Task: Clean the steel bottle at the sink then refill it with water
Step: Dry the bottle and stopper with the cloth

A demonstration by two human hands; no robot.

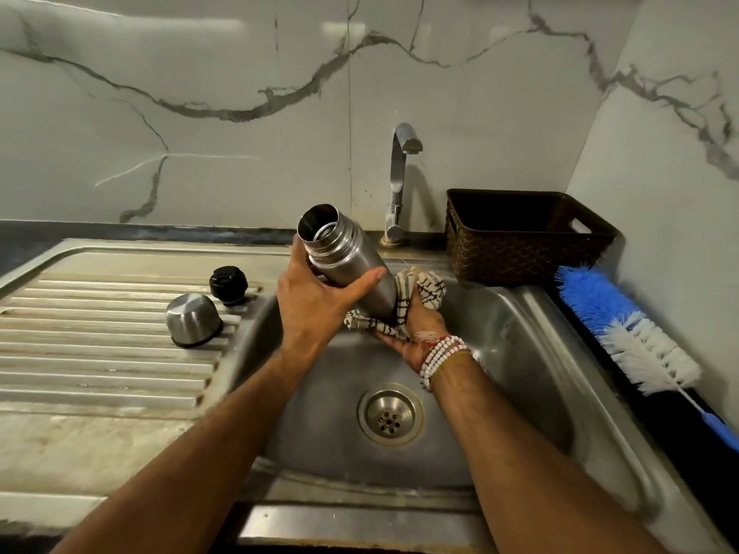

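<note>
Left hand (316, 301) grips the steel bottle (344, 257) round its upper body, tilted over the sink (520, 353), open mouth toward 11 o'clock. Right hand (416, 333) wraps a checked cloth (424, 289) round the bottle's lower end. At 9 o'clock, on the drainboard (100, 353), sit the steel cap (193, 319) and black stopper (228, 285); a bottle brush (624, 333) lies at 3 o'clock.

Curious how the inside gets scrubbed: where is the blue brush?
In the head view, the brush lies on the dark counter right of the sink, near the brown basket.
</note>
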